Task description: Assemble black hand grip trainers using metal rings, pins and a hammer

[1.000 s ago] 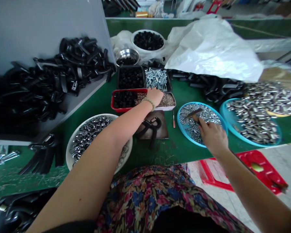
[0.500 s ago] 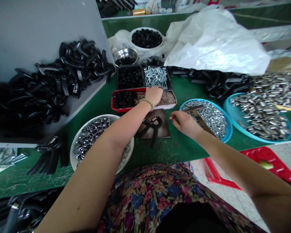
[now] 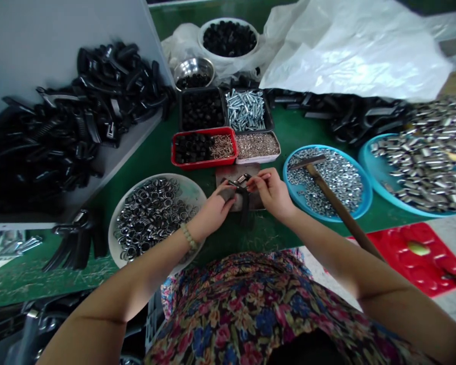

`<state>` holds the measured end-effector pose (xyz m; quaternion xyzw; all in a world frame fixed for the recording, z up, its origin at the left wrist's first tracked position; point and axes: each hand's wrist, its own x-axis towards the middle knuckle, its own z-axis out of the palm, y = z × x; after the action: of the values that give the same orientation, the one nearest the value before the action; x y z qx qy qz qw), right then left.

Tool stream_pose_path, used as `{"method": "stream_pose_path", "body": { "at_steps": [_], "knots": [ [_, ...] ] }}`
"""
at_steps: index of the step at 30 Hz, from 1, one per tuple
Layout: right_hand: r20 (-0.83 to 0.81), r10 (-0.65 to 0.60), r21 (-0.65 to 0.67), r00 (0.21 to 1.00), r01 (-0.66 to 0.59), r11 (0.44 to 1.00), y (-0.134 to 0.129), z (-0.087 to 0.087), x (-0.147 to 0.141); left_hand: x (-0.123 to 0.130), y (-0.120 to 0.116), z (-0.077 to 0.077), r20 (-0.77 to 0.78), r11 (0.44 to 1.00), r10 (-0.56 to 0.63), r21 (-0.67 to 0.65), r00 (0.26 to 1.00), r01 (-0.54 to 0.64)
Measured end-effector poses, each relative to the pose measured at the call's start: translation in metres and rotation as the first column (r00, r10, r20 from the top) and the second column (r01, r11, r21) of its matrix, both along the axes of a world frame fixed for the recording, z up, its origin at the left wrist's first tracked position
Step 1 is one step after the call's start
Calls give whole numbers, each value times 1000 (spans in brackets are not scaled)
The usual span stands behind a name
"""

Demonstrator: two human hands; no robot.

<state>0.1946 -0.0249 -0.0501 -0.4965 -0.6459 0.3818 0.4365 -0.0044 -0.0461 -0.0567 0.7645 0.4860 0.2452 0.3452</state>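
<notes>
Across the blue tray (image 3: 369, 195), a hammer (image 3: 329, 195) rests on nuts (image 3: 342, 177).

Left arm (image 3: 144, 274) and right arm (image 3: 338, 261) reach forward and angle inward, wrists slightly bent. Left hand (image 3: 213, 213) sits low, its fingers (image 3: 227, 194) curled and turned toward the right hand (image 3: 273, 193), just beside it. Right fingertips (image 3: 255, 181) pinch together, pointing left.

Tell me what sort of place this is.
Probably a small-parts assembly workshop: a green workbench holds sorted bolts and a blue tray of hex nuts, with a big heap of black spring clips alongside.
</notes>
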Motion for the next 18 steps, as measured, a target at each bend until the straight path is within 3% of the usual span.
{"method": "stream_pose_path", "body": {
  "at_steps": [13,16,18],
  "knots": [
    [42,-15,19,999,14,1000,1,-2,-5,9,-6,-8,-50,995,-57,83,997,61],
    [6,4,-32,1000,-3,999,9,-1,-7,11,-6,-8,-46,995,-46,84,998,50],
    [-101,5,-128,995,-18,992,18,-2,-8,12,-6,-7,-43,996,-39,82,998,42]
  ]
}}
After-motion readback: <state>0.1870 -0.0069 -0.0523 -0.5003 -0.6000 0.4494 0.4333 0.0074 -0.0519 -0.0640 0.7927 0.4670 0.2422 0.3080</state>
